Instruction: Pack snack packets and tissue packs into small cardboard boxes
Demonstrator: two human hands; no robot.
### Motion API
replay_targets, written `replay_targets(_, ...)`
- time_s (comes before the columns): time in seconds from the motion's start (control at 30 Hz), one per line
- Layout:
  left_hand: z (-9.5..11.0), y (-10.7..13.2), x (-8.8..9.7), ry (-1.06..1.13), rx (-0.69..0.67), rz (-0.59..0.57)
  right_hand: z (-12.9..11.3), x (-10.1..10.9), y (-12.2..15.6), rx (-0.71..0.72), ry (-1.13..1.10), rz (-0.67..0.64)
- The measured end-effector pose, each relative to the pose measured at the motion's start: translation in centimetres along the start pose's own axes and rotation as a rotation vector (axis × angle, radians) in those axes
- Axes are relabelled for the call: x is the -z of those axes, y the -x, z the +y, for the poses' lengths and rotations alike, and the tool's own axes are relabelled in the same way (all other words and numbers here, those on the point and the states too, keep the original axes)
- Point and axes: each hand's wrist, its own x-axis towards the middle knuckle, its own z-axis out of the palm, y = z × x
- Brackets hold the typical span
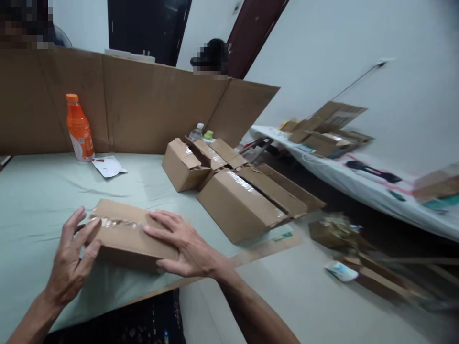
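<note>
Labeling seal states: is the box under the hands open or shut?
The box is shut: flaps flat, shiny tape along the seam; right hand flat on top, left hand at its end.

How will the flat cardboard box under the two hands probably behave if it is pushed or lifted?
The cardboard box looks stiff and probably light, being low and thin. Its flat base on the cloth-covered table suggests sliding, not rolling or tipping. The glossy tape along its top may be slippery.

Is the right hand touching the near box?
Touching. The head view shows the right hand lying flat on top of the near box, fingers spread over it.
</note>
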Motion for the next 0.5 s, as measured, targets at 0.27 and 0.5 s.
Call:
replay_targets(0.27, 1.3, -0.5, -5.4, 0.084, 0.086, -0.324, 4.9, 1.2, 9.9, -0.647, 0.463, 0.430)
replay_targets(0.5, 0.4, 0.4, -7.4, -0.006, -0.020, -0.422, 7.4, 1.8, 8.1, -0.790, 0.669, 0.406)
